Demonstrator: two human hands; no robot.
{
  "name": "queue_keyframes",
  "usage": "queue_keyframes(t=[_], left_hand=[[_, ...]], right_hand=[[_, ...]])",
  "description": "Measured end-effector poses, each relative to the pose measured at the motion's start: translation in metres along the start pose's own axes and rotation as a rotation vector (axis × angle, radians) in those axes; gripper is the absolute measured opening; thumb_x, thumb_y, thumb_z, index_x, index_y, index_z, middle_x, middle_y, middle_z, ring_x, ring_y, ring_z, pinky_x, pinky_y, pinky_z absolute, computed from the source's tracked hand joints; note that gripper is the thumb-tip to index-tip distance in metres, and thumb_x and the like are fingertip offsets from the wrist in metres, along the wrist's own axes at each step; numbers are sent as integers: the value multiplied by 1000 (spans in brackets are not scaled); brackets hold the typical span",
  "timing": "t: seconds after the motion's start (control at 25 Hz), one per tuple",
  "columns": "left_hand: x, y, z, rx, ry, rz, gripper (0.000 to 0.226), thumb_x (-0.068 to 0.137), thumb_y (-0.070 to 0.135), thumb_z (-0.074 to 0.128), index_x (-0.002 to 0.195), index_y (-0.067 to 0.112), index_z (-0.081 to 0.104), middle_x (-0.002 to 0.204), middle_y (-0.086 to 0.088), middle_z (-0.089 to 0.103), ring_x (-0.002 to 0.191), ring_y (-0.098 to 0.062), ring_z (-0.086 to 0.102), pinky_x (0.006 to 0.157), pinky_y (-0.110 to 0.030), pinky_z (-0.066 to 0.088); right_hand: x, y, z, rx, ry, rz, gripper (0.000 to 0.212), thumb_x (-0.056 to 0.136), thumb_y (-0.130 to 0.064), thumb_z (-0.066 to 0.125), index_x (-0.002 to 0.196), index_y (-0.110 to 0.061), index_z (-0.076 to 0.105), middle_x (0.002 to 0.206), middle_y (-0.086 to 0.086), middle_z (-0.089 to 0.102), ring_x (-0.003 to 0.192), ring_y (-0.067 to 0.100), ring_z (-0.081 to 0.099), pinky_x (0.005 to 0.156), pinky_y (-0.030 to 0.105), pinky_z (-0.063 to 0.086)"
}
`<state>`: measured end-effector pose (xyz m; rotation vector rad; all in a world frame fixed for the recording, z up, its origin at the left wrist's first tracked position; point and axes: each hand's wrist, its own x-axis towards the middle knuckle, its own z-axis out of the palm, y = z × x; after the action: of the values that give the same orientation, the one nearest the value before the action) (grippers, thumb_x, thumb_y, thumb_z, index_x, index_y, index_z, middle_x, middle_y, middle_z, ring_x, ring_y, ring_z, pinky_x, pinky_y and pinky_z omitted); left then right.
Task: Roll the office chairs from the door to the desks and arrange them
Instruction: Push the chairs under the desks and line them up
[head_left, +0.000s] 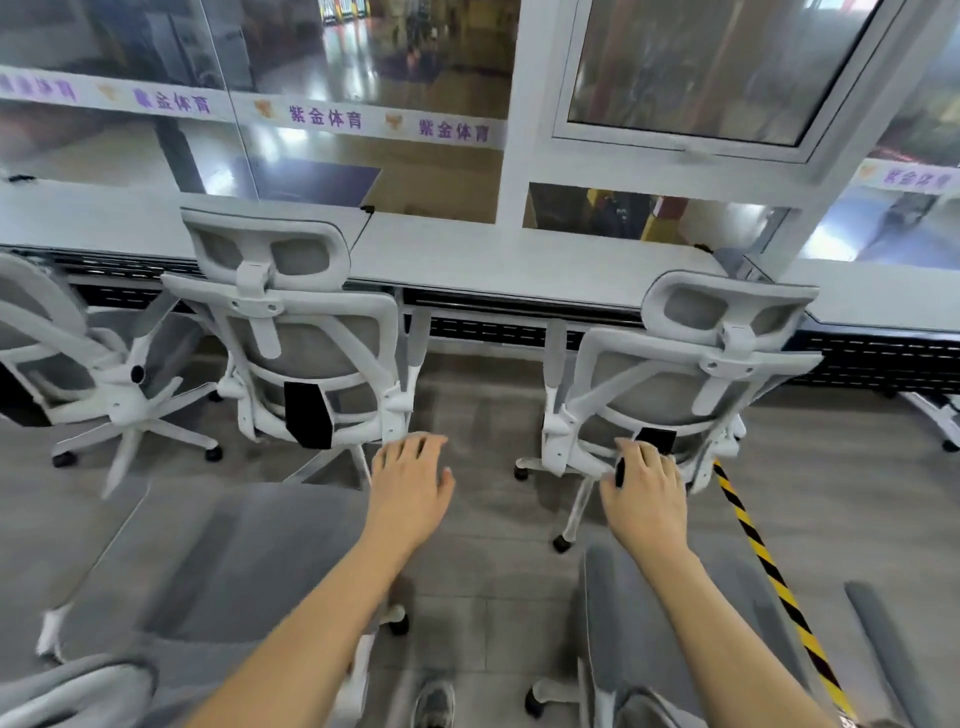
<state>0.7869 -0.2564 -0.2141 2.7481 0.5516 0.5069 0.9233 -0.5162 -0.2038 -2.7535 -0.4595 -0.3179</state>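
Two grey-and-white office chairs nearest the camera were cut off by the bottom edge and blurred: the left near chair (218, 561) showed only its seat, the right near chair (670, 623) little more than an armrest. The left hand (413, 486) hung spread and empty above the floor beside the first, while the right hand (647, 491), fingers (641, 457) loosely open, overlapped a dark tag, perhaps touching it. Three more chairs stood at the long white table (519, 260): the left desk chair (291, 332), the right desk chair (691, 374) and a tilted chair (67, 353), with striped floor tape (763, 561) alongside.
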Motion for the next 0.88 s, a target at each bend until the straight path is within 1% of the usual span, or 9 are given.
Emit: queue_keyframes(t=[0.2, 0.28, 0.36, 0.44, 0.52, 0.6, 0.72, 0.8, 0.88], left_hand=[[128, -45, 15, 47, 3, -27, 34, 88, 25, 62, 120, 18, 62, 121, -4, 64, 108, -35, 58, 95, -49, 43], [169, -58, 15, 61, -33, -40, 33, 90, 28, 56, 121, 18, 60, 123, -5, 63, 110, -36, 56, 97, -51, 42], [209, -69, 17, 92, -39, -43, 33, 92, 28, 53, 123, 19, 57, 124, -5, 62, 113, -36, 55, 99, -50, 40], [246, -79, 19, 94, -25, -58, 36, 92, 24, 56, 127, 18, 56, 127, -6, 61, 115, -35, 55, 100, -49, 39], [282, -90, 26, 126, -27, -57, 41, 91, 19, 57, 132, 14, 55, 131, -9, 59, 118, -35, 53, 102, -49, 38], [315, -104, 36, 165, -49, -64, 46, 91, 16, 56, 137, 11, 51, 136, -11, 56, 123, -36, 50, 105, -50, 37], [354, -129, 58, 203, -117, -135, 53, 91, 17, 56, 142, 10, 44, 144, -13, 50, 131, -36, 44, 113, -52, 31], [364, -144, 76, 250, -157, -171, 55, 90, 19, 59, 142, 8, 43, 144, -16, 49, 133, -38, 43, 115, -56, 28], [366, -154, 94, 288, -166, -195, 59, 88, 21, 63, 142, 6, 43, 147, -19, 46, 137, -42, 37, 115, -61, 22]], right_hand=[[127, -22, 29, -32, -41, -38, 42, 89, -22, 61, 130, -9, 58, 132, 13, 59, 121, 37, 51, 110, 46, 36], [165, -25, 37, -35, -44, -44, 44, 90, -21, 61, 132, -9, 56, 134, 12, 57, 122, 37, 50, 110, 46, 37], [207, -26, 46, -46, -52, -63, 43, 91, -20, 60, 132, -9, 54, 133, 13, 57, 121, 37, 51, 107, 46, 39], [249, -24, 60, -56, -70, -68, 43, 91, -18, 58, 132, -9, 54, 132, 14, 56, 119, 37, 51, 103, 47, 41], [290, -15, 77, -71, -84, -68, 48, 90, -15, 58, 138, -8, 52, 139, 14, 53, 125, 38, 49, 107, 49, 38], [322, -2, 96, -100, -106, -75, 55, 90, -12, 59, 144, -6, 48, 145, 17, 50, 133, 39, 44, 114, 49, 31], [357, 24, 129, -196, -230, -50, 63, 92, -15, 58, 150, -8, 37, 151, 15, 45, 140, 33, 39, 122, 46, 22], [364, 40, 149, -260, -256, -33, 59, 91, -17, 61, 147, -8, 43, 144, 14, 52, 136, 31, 46, 122, 47, 22], [364, 51, 163, -260, -192, -71, 49, 85, -13, 69, 132, -7, 56, 124, 15, 64, 120, 34, 58, 117, 52, 32]])
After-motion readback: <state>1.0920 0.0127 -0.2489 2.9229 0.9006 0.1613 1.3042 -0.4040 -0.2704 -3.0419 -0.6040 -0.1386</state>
